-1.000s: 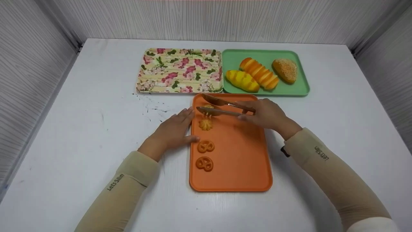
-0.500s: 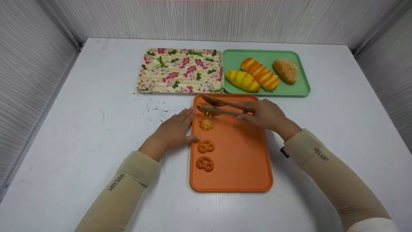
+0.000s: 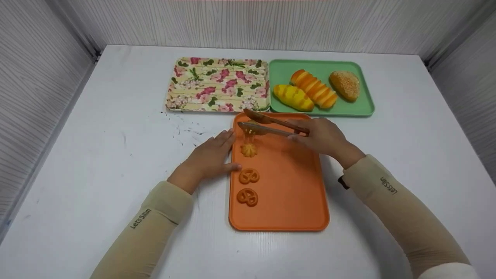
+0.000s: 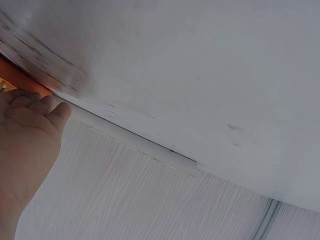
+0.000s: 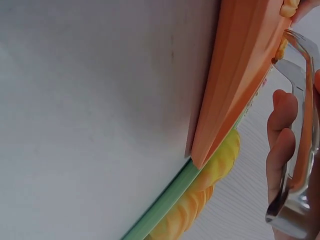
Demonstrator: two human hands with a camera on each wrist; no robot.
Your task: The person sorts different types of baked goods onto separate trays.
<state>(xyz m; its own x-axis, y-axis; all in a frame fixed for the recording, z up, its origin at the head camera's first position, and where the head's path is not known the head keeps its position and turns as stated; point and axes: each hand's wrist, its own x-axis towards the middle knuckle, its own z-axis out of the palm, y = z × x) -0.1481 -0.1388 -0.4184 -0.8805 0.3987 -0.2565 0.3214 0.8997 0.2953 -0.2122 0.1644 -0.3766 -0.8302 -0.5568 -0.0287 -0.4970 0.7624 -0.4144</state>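
Note:
My right hand (image 3: pixel 324 136) grips metal tongs (image 3: pixel 266 119) over the far left corner of the orange tray (image 3: pixel 288 186). Between the spread tong tips is a small golden cookie (image 5: pixel 281 49), mostly hidden by the tongs in the head view. Just nearer on the tray lies a flower-shaped cookie (image 3: pixel 249 150). Below it come a pretzel-shaped cookie (image 3: pixel 248 176) and a second pretzel-shaped cookie (image 3: pixel 247 197), in one column along the left side. My left hand (image 3: pixel 207 157) rests against the tray's left edge, fingers extended and thumb tip over the rim.
Behind the orange tray stand a floral tray (image 3: pixel 217 83) on the left and a green tray (image 3: pixel 364 108) on the right. The green one bears a yellow bread (image 3: pixel 293 97), a sliced orange-brown loaf (image 3: pixel 314 89) and a seeded bun (image 3: pixel 345 86). Grained panels wall the white table (image 3: pixel 97 147).
The tong tips have shifted slightly toward the far edge of the orange tray, with the right hand rising a little. My left hand stays in place.

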